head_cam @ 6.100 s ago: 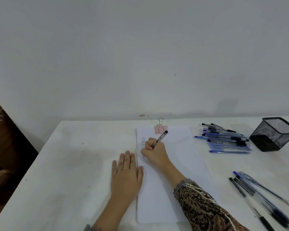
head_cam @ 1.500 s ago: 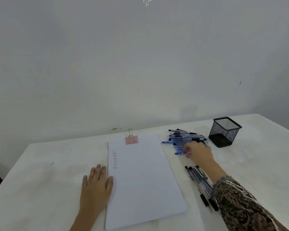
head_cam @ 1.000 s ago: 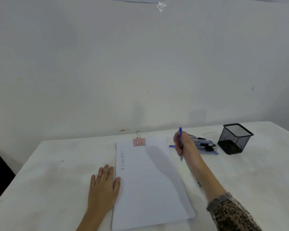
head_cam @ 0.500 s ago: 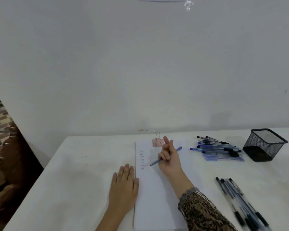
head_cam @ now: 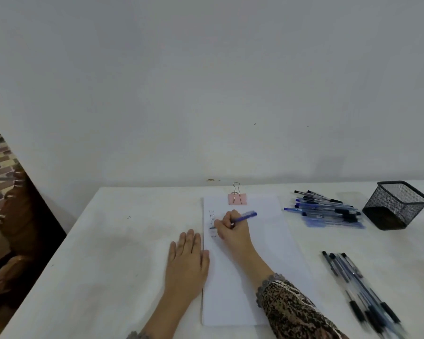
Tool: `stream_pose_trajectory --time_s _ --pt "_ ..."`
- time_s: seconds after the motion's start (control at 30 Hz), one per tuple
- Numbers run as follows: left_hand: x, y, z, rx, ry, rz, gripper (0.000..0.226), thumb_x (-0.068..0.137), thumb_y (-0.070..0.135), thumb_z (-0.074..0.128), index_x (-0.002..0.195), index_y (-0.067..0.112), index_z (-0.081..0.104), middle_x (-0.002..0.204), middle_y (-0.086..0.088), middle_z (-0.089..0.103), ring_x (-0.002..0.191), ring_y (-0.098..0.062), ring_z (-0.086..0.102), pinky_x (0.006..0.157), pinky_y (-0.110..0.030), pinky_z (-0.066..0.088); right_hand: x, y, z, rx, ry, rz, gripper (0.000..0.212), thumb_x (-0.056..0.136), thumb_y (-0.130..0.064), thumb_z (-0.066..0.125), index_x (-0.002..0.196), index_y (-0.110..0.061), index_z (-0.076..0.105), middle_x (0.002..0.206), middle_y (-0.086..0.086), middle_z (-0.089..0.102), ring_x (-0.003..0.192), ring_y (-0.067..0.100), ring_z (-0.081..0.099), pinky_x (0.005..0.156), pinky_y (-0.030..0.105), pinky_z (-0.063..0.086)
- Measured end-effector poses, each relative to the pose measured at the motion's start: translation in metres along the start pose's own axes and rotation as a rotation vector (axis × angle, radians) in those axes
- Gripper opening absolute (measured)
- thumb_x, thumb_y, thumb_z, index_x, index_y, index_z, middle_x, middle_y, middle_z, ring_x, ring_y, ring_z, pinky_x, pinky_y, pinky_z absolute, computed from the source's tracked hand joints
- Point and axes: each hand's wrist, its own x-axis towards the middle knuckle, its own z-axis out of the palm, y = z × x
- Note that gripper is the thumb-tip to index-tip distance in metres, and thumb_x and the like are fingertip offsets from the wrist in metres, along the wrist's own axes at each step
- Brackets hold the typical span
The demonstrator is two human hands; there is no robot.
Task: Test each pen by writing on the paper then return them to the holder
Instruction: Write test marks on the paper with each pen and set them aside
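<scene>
White worktop (head_cam: 108, 265); loose bunch of dark-capped pens (head_cam: 360, 282) nearest, on my right. My left hand (head_cam: 187, 260) lies flat, fingers straight, at the left edge of the white paper sheet (head_cam: 267, 253). My right hand (head_cam: 233, 231) pinches a blue plastic pen (head_cam: 245, 217), tip on the sheet. Farther: pink binder clip (head_cam: 237, 198), pile of blue pens (head_cam: 326, 211), black wire-mesh holder (head_cam: 397, 204).

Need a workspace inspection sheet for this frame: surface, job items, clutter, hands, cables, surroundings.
Surface: white table, small specks.
Job's things: paper held by pink binder clip, short marks at left margin; blue pen, tip on paper; pen pile beside black mesh holder, no pens seen inside; second pen group nearer, right.
Clutter: nothing seen.
Hands: right hand grips blue pen; left hand flat on table at paper's left edge.
Cables: nothing seen.
Surroundings: plain wall; brown object at left, unclear.
</scene>
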Motion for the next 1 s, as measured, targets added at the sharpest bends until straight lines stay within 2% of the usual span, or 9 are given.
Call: stream_pose_trajectory --time_s 0.1,0.23,0.33,0.47,0.57,0.67,0.73,0.83,1.0 --pt "-0.0005 0.0 -0.001 -0.013 0.001 -0.001 0.055 0.098 0.039 0.007 0.148 0.017 0.003 0.157 0.0 -0.004 0.144 -0.015 -0.007 0.115 -0.034 -0.007 -0.0065 0.0004 0.003 -0.092 0.079 -0.043 0.052 0.071 0.024 0.049 0.058 -0.019 0.023 0.058 -0.003 0.024 0.043 0.001 0.027 0.048 0.01 0.029" --pt "0.0001 0.0003 0.0 0.003 -0.012 0.005 0.058 0.095 0.041 0.002 0.148 0.017 0.003 0.157 0.0 -0.005 0.144 -0.015 -0.007 0.115 -0.034 -0.008 -0.0082 -0.0009 0.004 -0.118 0.062 -0.062 0.051 0.07 0.022 0.051 0.056 -0.019 0.024 0.057 -0.003 0.026 0.043 0.001 0.03 0.05 0.01 0.031" --pt "-0.0004 0.0001 0.0003 -0.004 -0.004 0.007 0.075 0.08 0.046 -0.011 0.148 0.017 0.004 0.157 0.0 -0.003 0.144 -0.015 -0.006 0.115 -0.033 -0.008 -0.0094 -0.0022 0.006 -0.135 0.009 -0.054 0.049 0.071 0.02 0.052 0.056 -0.018 0.026 0.059 -0.003 0.028 0.045 0.001 0.032 0.053 0.008 0.034" --pt "-0.001 -0.0009 -0.0001 0.003 -0.005 0.003 0.058 0.096 0.042 0.003 0.148 0.017 0.003 0.157 0.0 -0.005 0.144 -0.015 -0.007 0.115 -0.033 -0.008 -0.0099 -0.003 0.0053 -0.138 0.045 -0.066 0.05 0.071 0.021 0.052 0.054 -0.018 0.026 0.059 -0.004 0.028 0.043 0.0 0.031 0.051 0.008 0.033" --pt "-0.0018 -0.0006 0.0001 -0.001 0.004 0.007 0.073 0.084 0.049 -0.011 0.148 0.018 0.003 0.157 0.001 -0.004 0.144 -0.014 -0.007 0.114 -0.033 -0.008 -0.0102 -0.0045 0.0042 -0.142 0.02 -0.061 0.05 0.071 0.021 0.052 0.054 -0.019 0.026 0.059 -0.004 0.027 0.043 0.0 0.032 0.052 0.007 0.033" --pt "-0.0009 -0.0013 0.0011 -0.006 -0.011 0.004 0.06 0.095 0.045 0.002 0.148 0.017 0.003 0.157 0.0 -0.005 0.144 -0.015 -0.008 0.115 -0.033 -0.008 -0.0101 -0.0054 0.0035 -0.149 -0.001 -0.058 0.05 0.071 0.021 0.051 0.055 -0.019 0.026 0.058 -0.004 0.027 0.043 0.0 0.031 0.052 0.007 0.032" --pt "-0.0014 -0.0013 0.0003 -0.008 -0.001 0.003 0.065 0.091 0.047 -0.004 0.148 0.017 0.002 0.157 0.0 -0.005 0.144 -0.015 -0.008 0.115 -0.033 -0.008 -0.0096 -0.0036 0.0027 -0.148 0.038 -0.07 0.05 0.071 0.02 0.052 0.054 -0.018 0.025 0.058 -0.004 0.027 0.043 0.0 0.031 0.052 0.008 0.032" --pt "-0.0006 -0.0018 0.0016 -0.025 -0.001 0.008 0.059 0.096 0.043 0.004 0.148 0.016 0.003 0.157 0.0 -0.004 0.144 -0.015 -0.007 0.115 -0.034 -0.008 -0.0092 -0.0019 0.0035 -0.147 0.046 -0.072 0.049 0.071 0.02 0.053 0.054 -0.018 0.027 0.059 -0.004 0.029 0.044 0.0 0.033 0.053 0.008 0.034" --pt "-0.0009 -0.0026 0.0015 -0.023 0.006 0.003 0.07 0.084 0.044 -0.006 0.148 0.017 0.003 0.157 0.0 -0.004 0.144 -0.015 -0.007 0.115 -0.033 -0.008 -0.0098 -0.0028 0.0032 -0.154 0.025 -0.077 0.049 0.071 0.02 0.053 0.053 -0.018 0.026 0.059 -0.004 0.029 0.044 0.0 0.032 0.052 0.008 0.033"
